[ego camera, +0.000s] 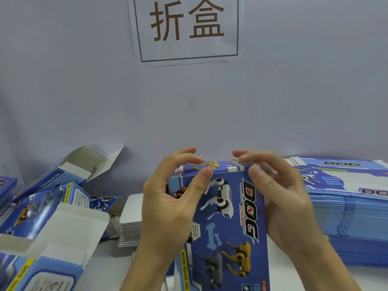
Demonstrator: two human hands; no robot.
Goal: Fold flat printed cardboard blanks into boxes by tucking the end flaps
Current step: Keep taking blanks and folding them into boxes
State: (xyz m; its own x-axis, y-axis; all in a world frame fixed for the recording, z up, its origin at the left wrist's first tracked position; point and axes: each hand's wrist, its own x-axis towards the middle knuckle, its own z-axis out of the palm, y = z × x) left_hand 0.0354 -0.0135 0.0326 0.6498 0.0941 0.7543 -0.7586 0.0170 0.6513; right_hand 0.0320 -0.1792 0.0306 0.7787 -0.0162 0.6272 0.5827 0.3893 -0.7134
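**Both your hands on the far end of the dog box**

So you've got the blue "DOG" box [226, 217] standing up dead centre in front of you, printed face toward you with the white robot dog, the bone and the yellow and grey dogs on it. It runs from 6 o'clock at the bottom edge of the view up to your fingers.

Your left hand [168, 198] wraps the box's left side near the top: thumb pressed flat on the front panel, fingers curled over the top end, palm against the side. Your right hand [281, 190] mirrors it on the right, thumb on the upper right corner of the front panel, fingers arched over the top end. It's a bit motion-blurred, so I can't tell whether those fingertips are actually pressing the flap or just hovering above it.

Around you:
- At 3 o'clock, a tall stack of flat blanks [348, 206], same blue print.
- At 9 o'clock, a pile of folded boxes [63, 206] lying tilted with open ends and white flaps sticking out.
- Just left of your left wrist, a small stack of white cards [131, 223] with rounded corners.
- At 12 o'clock, on the pale wall [63, 80], a paper sign [186, 28] with two brown Chinese characters.

Everything sits on a white table [113, 265].
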